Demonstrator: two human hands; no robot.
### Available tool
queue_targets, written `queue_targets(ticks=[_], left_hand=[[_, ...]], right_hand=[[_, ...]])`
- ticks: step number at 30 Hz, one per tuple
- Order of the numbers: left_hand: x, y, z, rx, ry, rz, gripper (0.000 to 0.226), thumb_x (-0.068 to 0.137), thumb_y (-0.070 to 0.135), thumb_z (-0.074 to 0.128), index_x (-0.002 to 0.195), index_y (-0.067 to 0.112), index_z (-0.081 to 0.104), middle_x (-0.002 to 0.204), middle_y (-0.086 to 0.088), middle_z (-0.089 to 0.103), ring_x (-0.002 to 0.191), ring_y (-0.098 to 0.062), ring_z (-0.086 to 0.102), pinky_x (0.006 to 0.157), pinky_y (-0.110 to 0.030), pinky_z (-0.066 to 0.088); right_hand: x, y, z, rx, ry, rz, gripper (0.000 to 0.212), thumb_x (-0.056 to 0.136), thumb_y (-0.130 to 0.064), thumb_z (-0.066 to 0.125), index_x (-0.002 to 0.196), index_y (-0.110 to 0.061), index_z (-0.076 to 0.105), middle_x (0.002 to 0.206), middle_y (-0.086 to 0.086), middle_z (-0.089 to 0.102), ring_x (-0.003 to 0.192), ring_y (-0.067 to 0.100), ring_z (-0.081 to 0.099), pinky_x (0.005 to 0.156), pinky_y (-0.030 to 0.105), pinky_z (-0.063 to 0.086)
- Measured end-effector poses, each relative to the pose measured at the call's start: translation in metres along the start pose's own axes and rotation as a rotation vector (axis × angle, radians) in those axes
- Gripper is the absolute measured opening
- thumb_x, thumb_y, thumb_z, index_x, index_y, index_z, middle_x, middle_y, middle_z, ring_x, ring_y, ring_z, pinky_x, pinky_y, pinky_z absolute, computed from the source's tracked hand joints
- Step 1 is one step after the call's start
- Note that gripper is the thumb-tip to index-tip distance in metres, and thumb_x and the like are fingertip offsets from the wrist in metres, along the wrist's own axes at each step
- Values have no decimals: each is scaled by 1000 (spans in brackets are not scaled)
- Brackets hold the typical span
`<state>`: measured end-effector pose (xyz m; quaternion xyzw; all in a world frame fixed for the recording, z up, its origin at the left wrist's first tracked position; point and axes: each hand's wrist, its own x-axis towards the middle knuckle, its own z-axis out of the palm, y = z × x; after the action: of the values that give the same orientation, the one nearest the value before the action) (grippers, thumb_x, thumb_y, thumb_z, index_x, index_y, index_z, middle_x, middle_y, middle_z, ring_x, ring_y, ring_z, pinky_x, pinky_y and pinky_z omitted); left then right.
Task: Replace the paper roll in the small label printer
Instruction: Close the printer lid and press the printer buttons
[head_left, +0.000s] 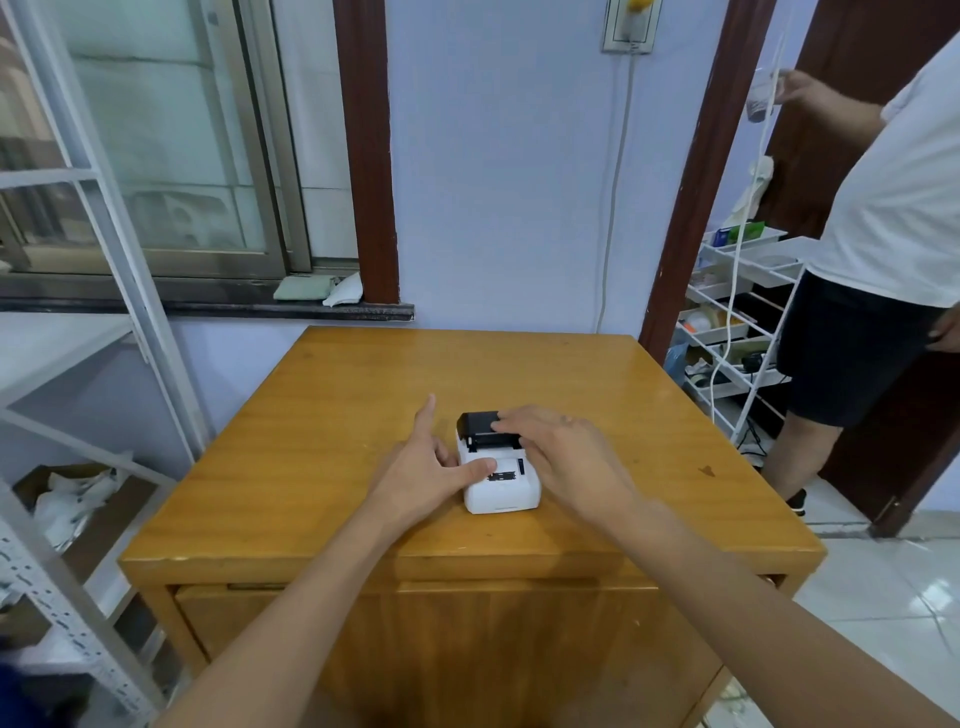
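Head view: label printer (500, 475) sits mid-table on the wooden table (332, 431), long axis running away from the person, black lid (480, 423) at the far end, tipped up. Lid looks partly open; can't see a roll inside. Right hand (563, 460) is nearer the lid, fingertips (497, 427) laid on its top edge, hand flat, gripping nothing. Left hand (431, 465) braces the printer's left flank, thumb (480, 466) across the white top, index finger pointing away, holding nothing. My read: the next move turns on the lid hinge, which swings away from the person. No new roll visible on the table. Bystander (878, 249) stands well apart, right side. Nothing obstructs.
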<state>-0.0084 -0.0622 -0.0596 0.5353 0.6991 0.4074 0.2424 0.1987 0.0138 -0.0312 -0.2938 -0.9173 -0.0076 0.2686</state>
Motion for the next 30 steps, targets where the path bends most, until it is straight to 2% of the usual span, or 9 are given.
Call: queue_targets(ticks=[6,9,11,13,15,20,23,26,30], left_hand=[[2,-2,0,14,2,7,134,59,81,75,167,34,10,81,3,72,81,-12,71,83,-41,58],[3,-2,0,-2,-8,1,123,59,80,74,162,33,29,68,4,65,69,-11,66,78,-44,56],[5,-2,1,-2,-21,3,115,58,80,72,158,31,41,59,9,57,62,-9,59,72,-46,53],[6,-5,0,-13,-41,12,111,60,78,72,156,31,43,54,11,51,58,-8,53,66,-42,46],[7,-8,0,-30,-49,22,109,62,76,73,157,31,44,52,11,48,56,-9,49,66,-37,41],[12,-10,3,-52,-30,21,108,60,75,71,155,31,45,52,12,48,57,-11,49,66,-37,41],[14,-12,3,-74,-37,30,104,61,73,72,153,31,47,53,12,47,58,-12,49,68,-38,41],[16,-15,3,-92,-41,38,93,70,63,77,152,31,47,54,11,48,59,-11,50,68,-37,41],[17,-15,4,-105,-40,30,82,81,50,82,152,28,48,56,10,50,61,-10,53,72,-37,44]], right_hand=[[14,-9,-8,21,-24,58,35,93,-13,55,115,-28,77,121,-16,72,98,15,71,77,40,58],[38,-10,-12,250,-85,262,26,99,-28,61,122,-30,73,124,-12,69,105,12,66,91,37,54],[50,-8,-8,383,-229,353,40,99,-35,67,138,-26,64,139,-2,59,123,16,59,105,34,48],[57,-3,-4,485,-407,395,44,101,-30,66,143,-17,61,145,3,59,133,19,56,110,30,43],[57,2,-1,577,-460,413,41,103,-26,65,142,-14,63,141,2,65,130,18,59,109,27,45],[34,0,14,789,-309,494,41,102,-34,65,142,-27,62,132,-13,65,113,-2,62,87,5,48],[22,-4,25,894,-200,550,39,103,-39,62,141,-38,59,137,-13,62,123,2,60,99,19,48],[23,-9,25,929,-222,577,38,106,-34,56,143,-40,56,141,-12,58,126,5,57,101,22,47],[23,0,21,935,-283,591,49,100,-38,60,148,-47,51,145,-15,56,132,11,55,116,36,43]])
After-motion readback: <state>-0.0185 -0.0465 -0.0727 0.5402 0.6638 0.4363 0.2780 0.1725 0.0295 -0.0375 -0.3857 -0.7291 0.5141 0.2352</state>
